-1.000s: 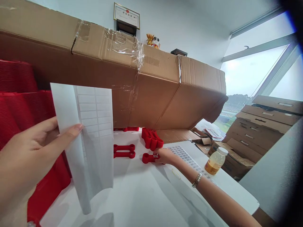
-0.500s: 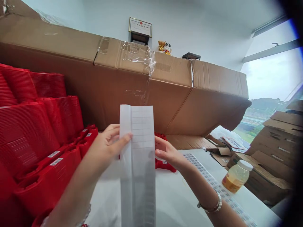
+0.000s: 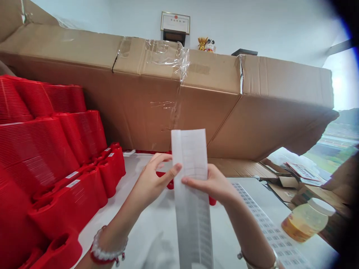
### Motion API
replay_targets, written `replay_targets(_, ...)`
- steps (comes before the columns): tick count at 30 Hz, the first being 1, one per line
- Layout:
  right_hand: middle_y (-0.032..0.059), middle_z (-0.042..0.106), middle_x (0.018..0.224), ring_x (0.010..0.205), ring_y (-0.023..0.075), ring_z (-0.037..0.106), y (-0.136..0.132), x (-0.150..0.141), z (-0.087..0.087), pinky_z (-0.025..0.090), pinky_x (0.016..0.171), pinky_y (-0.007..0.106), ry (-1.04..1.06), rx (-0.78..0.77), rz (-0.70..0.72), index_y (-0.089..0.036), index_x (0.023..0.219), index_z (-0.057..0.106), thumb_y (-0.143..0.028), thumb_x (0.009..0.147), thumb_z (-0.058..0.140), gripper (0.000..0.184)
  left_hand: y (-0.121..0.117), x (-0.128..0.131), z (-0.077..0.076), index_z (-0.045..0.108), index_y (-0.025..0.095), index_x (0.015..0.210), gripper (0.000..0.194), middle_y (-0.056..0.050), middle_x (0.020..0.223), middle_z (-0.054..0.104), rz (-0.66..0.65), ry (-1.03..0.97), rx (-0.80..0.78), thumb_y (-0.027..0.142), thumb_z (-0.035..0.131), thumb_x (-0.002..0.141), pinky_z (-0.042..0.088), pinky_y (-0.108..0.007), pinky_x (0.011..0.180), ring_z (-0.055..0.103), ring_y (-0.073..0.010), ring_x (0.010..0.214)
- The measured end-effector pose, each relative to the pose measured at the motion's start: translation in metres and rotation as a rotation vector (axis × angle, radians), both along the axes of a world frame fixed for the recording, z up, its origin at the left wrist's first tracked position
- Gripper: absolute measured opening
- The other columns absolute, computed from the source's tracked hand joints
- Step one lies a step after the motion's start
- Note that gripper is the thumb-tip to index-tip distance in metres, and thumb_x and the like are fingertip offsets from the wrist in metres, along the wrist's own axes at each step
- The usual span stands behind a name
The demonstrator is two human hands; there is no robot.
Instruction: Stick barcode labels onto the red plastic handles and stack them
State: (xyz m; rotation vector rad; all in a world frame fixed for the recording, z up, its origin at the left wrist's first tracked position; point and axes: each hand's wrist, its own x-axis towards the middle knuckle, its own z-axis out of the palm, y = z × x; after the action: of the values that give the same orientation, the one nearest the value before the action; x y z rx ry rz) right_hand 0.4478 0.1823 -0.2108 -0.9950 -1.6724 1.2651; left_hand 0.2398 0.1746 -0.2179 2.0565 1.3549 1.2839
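A large cardboard panel is slanted over the back of the worktop, with red parts stacked at left. Above the worktop, a paper strip is pinched by the right hand; its left edge is met by the left hand's thumb, whether gripping cannot be told. The strip could be creased by uneven pulling, or dropped if the pinch were loosened.

Smooth white paper strip; glossy red plastic parts; matt cardboard
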Motion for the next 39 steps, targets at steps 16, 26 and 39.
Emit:
replay_targets(16,0.0116,0.081,0.105,0.093,0.035,0.078,-0.008,0.116,0.029,0.069,0.072,0.044,-0.047,0.145,-0.527,-0.023,0.094,0.081,-0.054,0.062,0.093,0.046,0.115,-0.01,-0.15,0.065,0.018,0.128,0.035,-0.012,0.15,0.054,0.067,0.929,0.082,0.031,0.068,0.095,0.036,-0.063,0.118,0.047,-0.0338,0.142)
replay_targets(26,0.0112,0.082,0.103,0.091,0.0344,0.078,-0.008,0.124,0.03,0.069,0.07,0.042,-0.096,0.233,-0.44,-0.022,0.096,0.082,-0.05,0.072,0.088,0.037,0.121,-0.017,-0.139,0.065,0.017,0.127,0.037,-0.012,0.145,0.057,-0.035,0.982,-0.075,0.036,0.068,0.095,0.039,-0.062,0.115,0.05,-0.0332,0.138)
replay_targets(39,0.0074,0.082,0.1,0.091,0.0312,0.078,-0.001,0.108,0.028,0.065,0.071,0.039,-0.134,0.213,-0.25,-0.024,0.096,0.081,-0.046,0.077,0.084,0.029,0.091,-0.015,-0.102,0.069,0.016,0.108,0.026,-0.009,0.123,0.067,-0.096,0.696,-0.293,0.039,0.068,0.095,0.049,-0.053,0.104,0.062,-0.0268,0.117)
